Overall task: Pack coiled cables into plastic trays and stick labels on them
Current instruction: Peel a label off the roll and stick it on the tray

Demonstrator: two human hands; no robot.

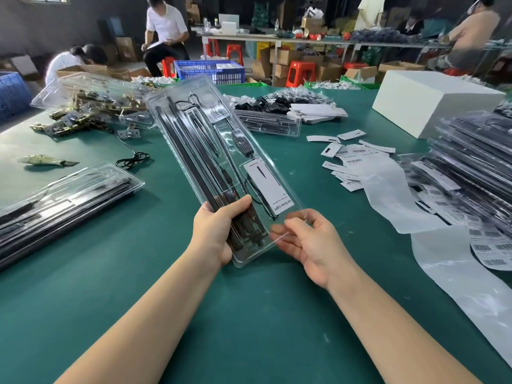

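A long clear plastic tray (243, 128) is held up above the green table (249, 314), tilted away from me. Inside it lie black rods, a black cable with an inline switch, and a white printed card (267, 184). My left hand (214, 231) grips the tray's near left edge, fingers curled over the black rods. My right hand (307, 239) pinches the tray's near right corner between thumb and fingers.
Filled trays are stacked at the left (55, 206) and at the right (471, 162). Loose barcode labels (352, 159) and white backing strips (388, 189) lie to the right. A white box (432, 101) stands at the back right. Metal parts (83, 112) and a loose black cable (133, 159) lie at the left. Several people sit beyond the table.
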